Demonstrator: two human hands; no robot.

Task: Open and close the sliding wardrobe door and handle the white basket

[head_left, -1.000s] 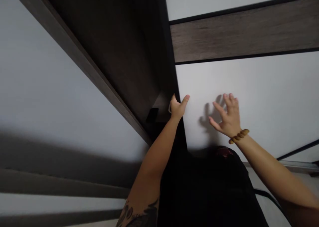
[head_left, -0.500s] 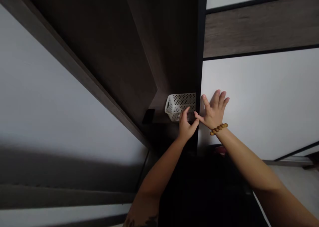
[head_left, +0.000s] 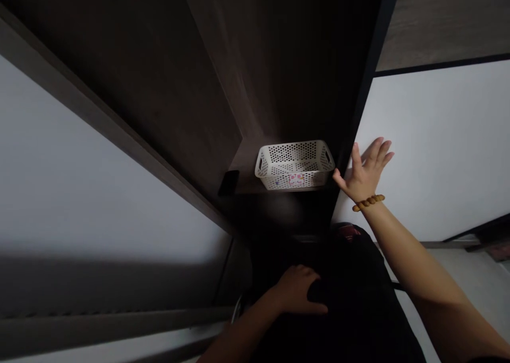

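My right hand [head_left: 364, 177] lies against the white sliding door panel [head_left: 434, 150], fingers spread and thumb by the panel's dark edge [head_left: 364, 105]. A brown beaded bracelet [head_left: 368, 202] circles that wrist. Low in front of my dark clothing, my left hand [head_left: 297, 291] is held with its thumb apart from the fingers and nothing in it. Between the panels, a white perforated plastic basket [head_left: 314, 180] stands on a dark wooden shelf [head_left: 249, 185]. Its front wall carries a pink sticker [head_left: 296, 179], and both end handles show.
A flat black object [head_left: 229, 183] lies at the left end of the shelf. Another pale panel [head_left: 99, 193] with a wooden frame edge [head_left: 119, 134] fills the left side. Pale floor [head_left: 458, 267] shows at the lower right.
The door panel has slid right with my right hand on it, exposing the basket's right end. My left hand has drawn back from beside the basket, down toward my body.
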